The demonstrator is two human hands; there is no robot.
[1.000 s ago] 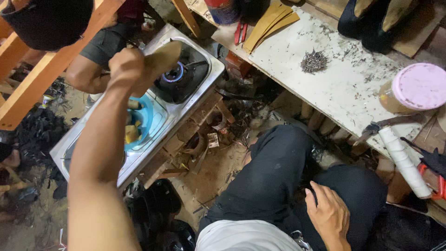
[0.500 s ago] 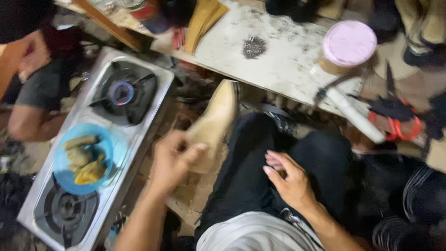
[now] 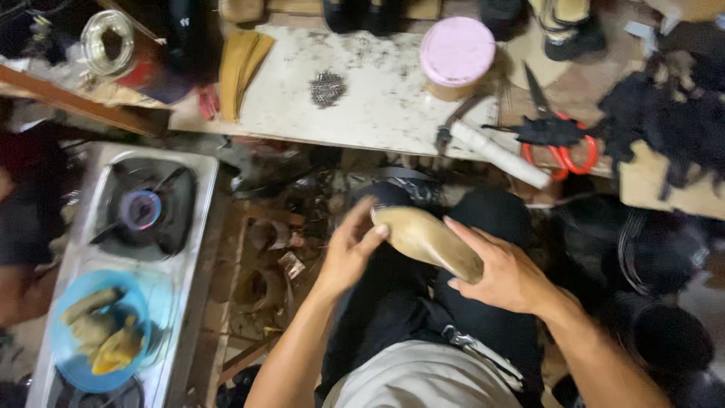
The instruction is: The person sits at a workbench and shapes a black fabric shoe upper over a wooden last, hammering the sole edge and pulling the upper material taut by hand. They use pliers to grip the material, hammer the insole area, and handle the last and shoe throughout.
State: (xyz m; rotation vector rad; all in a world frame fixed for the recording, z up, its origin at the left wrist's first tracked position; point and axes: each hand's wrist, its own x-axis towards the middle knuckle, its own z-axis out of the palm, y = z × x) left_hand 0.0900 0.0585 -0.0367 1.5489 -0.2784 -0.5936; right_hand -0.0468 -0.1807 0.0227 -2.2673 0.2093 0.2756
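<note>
My left hand pinches the tan shoe sole at its left tip | my right hand cups its right end, fingers curled | sole mid-frame above my lap | desk edge just above, stove at left.

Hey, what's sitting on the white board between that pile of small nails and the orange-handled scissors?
In the head view, a pink-lidded tub and a white tube lie between the nail pile and the scissors.
</note>
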